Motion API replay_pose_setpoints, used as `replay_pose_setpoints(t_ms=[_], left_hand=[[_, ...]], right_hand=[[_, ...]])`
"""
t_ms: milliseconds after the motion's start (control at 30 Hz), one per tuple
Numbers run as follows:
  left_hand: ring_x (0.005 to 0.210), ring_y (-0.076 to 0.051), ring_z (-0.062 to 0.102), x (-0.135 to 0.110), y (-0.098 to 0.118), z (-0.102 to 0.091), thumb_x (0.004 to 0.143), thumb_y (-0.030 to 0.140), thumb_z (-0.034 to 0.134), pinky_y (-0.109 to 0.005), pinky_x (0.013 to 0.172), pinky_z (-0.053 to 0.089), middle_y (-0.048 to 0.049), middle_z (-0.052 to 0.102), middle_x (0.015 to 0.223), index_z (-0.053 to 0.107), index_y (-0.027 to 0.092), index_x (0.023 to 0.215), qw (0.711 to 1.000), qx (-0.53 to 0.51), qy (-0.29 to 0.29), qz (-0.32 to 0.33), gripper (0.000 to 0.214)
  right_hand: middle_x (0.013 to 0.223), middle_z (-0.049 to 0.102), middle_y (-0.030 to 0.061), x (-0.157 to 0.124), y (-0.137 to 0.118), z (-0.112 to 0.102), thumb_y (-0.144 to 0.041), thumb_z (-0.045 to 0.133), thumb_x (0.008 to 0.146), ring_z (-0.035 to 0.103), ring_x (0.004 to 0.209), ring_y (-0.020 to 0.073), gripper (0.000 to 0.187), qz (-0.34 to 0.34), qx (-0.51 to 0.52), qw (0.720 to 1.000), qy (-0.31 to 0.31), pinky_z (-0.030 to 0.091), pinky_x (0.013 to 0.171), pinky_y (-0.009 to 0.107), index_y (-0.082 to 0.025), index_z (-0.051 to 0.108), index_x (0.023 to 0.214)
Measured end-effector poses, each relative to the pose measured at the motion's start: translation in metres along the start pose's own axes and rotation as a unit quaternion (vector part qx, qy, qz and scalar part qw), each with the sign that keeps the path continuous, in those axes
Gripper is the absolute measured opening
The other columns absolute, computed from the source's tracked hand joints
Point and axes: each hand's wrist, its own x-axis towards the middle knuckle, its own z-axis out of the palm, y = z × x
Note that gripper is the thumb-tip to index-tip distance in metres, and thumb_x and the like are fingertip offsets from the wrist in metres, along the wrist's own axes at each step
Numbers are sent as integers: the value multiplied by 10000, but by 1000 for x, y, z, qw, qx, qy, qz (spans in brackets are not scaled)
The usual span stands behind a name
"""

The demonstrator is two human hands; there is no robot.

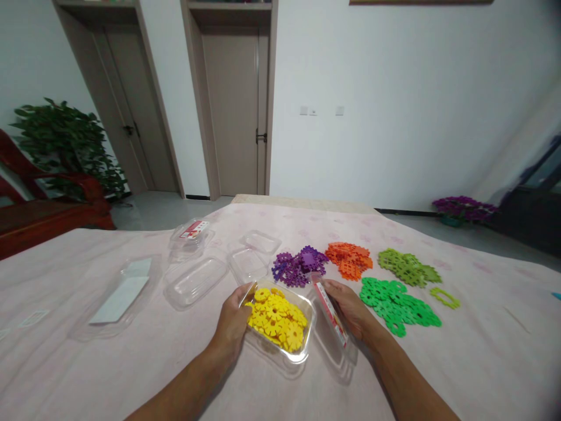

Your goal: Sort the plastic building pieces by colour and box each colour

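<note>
Lower ctr: my half-curled L hand (235, 313) gripped clear tub (291, 363) w/ yellow pcs (280, 318); half-curled R hand (349, 307) gripped tilted lid (332, 317).

A clear plastic tub (293, 363), uncovered and tipped a little, sits at six o'clock in the view, heaped with flat yellow flower-shaped pieces (278, 318). At the tub's three o'clock, just beside it, a clear lid (326, 342) stands steeply on edge, its red-and-white label (331, 316) seen at a slant.
</note>
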Motion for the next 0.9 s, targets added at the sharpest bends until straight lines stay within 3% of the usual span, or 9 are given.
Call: replay_pose_setpoints(t_ms=[133,267,467,567,667,767,900], left_hand=[[1032,-218,676,0,-7,0,544,3,545,-274,832,524,-121,716,1151,668,141,1101,999,-37,30,8,586],[1008,-201,688,4,-14,1,641,56,613,-280,839,533,-120,697,1213,648,162,1142,997,-59,55,11,513],[1136,-240,649,10,-20,1,692,267,745,-341,925,520,-118,681,1262,634,194,1184,997,-69,39,19,509],[1158,-250,636,11,-19,0,660,277,755,-346,939,508,-116,687,1251,645,180,1174,997,-73,27,19,535],[1049,-243,683,11,-14,-1,637,260,746,-341,877,527,-108,725,1164,643,166,1159,996,-93,6,0,540],[903,-212,714,14,-7,-5,637,235,729,-314,811,535,-94,757,1026,645,148,1117,994,-110,-18,-19,495],[785,-163,703,19,-5,-9,654,295,755,-261,730,526,-68,755,924,664,140,1079,996,-86,-18,-10,461]], right_hand=[[855,740,66,0,1,1,-453,786,751,663,701,171,364,-2,-1,1000,3,522,675,272,-148,705,932],[959,748,80,0,1,4,-359,807,745,695,768,181,385,5,50,999,-17,546,726,283,-169,691,1060],[1076,732,83,0,-5,2,-243,808,740,705,832,168,418,5,116,992,-39,559,798,274,-184,671,1131],[1075,732,85,0,-5,-2,-263,780,770,706,806,168,380,10,112,993,-38,568,761,264,-187,679,1129],[1077,728,69,2,-4,-5,-258,766,785,698,820,156,342,3,124,992,-34,564,759,245,-198,691,1113],[1027,730,46,4,-2,-7,-261,766,782,684,821,151,345,-11,131,991,-12,559,729,234,-215,693,1116],[705,654,-16,4,-2,-9,-326,765,780,560,558,112,397,-19,115,993,12,467,499,208,-220,668,1150]])
